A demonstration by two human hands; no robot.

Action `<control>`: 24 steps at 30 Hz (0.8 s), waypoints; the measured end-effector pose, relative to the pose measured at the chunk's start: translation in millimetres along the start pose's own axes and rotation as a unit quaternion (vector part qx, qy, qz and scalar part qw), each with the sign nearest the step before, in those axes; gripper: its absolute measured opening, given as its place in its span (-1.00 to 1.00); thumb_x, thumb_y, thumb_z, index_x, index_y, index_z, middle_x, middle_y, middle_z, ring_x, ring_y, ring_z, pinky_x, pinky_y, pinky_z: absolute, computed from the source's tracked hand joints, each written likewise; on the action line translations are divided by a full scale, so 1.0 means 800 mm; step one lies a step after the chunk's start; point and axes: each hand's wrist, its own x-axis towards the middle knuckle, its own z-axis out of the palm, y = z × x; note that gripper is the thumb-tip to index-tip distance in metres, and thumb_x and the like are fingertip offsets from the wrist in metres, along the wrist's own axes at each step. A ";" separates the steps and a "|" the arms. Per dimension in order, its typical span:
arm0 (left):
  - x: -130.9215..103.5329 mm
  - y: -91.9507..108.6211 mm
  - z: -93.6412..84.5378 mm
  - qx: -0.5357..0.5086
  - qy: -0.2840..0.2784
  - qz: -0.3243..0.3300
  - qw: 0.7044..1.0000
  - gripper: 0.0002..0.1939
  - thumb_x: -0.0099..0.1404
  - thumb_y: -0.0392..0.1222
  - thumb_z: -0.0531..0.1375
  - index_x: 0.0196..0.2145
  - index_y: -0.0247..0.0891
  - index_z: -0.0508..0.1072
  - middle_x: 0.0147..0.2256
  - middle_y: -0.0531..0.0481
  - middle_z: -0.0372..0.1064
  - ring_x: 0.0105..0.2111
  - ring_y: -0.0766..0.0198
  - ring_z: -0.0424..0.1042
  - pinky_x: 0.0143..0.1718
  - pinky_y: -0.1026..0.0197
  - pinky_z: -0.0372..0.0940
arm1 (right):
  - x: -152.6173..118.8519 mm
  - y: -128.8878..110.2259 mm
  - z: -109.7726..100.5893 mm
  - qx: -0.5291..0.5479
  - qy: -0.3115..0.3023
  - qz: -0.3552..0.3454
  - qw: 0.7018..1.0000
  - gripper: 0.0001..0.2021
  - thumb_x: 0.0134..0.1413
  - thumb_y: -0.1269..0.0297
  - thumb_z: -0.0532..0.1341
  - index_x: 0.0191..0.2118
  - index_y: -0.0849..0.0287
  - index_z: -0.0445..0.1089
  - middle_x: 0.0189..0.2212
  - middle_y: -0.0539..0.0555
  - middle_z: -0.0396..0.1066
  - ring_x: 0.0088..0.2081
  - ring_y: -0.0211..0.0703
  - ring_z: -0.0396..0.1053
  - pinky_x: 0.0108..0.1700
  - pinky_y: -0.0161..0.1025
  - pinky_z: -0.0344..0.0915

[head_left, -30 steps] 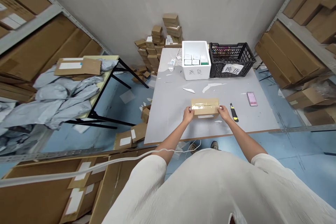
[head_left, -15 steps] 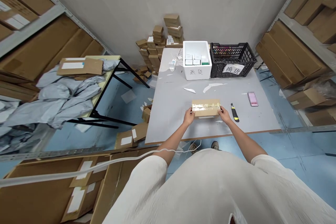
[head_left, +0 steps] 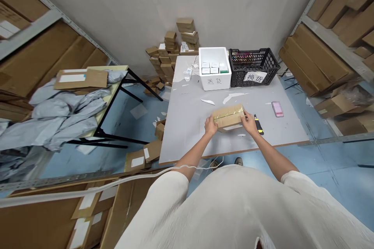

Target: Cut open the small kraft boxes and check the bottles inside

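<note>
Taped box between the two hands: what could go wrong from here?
The taped box is held only near its ends by the left hand and right hand, so it might slip. The black-and-yellow cutter lies close beside the right hand and could get knocked; I can't tell whether its blade is out.

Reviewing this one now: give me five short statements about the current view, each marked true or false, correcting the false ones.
1. The left hand and right hand both hold the cardboard box. True.
2. The cutter lies left of the cardboard box. False: the cutter lies to its right.
3. Shiny tape runs along the cardboard box's top. True.
4. The white bin stands beside the black crate. True.
5. The white bin is empty. False: small boxes are inside.
</note>
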 end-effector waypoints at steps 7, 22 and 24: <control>-0.011 0.068 0.005 0.038 -0.023 0.193 0.980 -0.49 0.51 -0.07 0.23 0.37 -0.10 0.42 0.34 -0.22 0.28 0.36 -0.16 0.24 0.42 -0.15 0.16 | 0.000 -0.037 0.050 0.047 -0.046 -0.083 0.994 -0.49 0.39 -0.12 0.14 0.23 0.04 0.55 0.20 0.20 0.51 0.30 0.15 0.34 0.47 0.16 0.16; -0.027 0.047 -0.046 0.050 0.053 0.189 0.979 -0.63 0.56 -0.21 0.13 0.21 -0.10 0.58 0.32 -0.25 0.27 0.36 -0.10 0.27 0.44 -0.15 0.15 | -0.009 -0.063 0.082 0.060 -0.079 0.078 0.992 -0.11 0.15 -0.20 0.35 0.50 -0.02 0.13 0.40 0.22 0.36 0.38 0.25 0.36 0.39 0.14 0.33; -0.027 0.047 -0.043 0.051 0.043 0.188 0.980 -0.63 0.56 -0.19 0.12 0.21 -0.13 0.58 0.31 -0.25 0.28 0.36 -0.09 0.27 0.46 -0.13 0.14 | -0.009 -0.064 0.075 0.053 -0.064 0.067 0.994 -0.14 0.15 -0.18 0.34 0.49 -0.04 0.16 0.41 0.21 0.36 0.38 0.29 0.35 0.38 0.18 0.34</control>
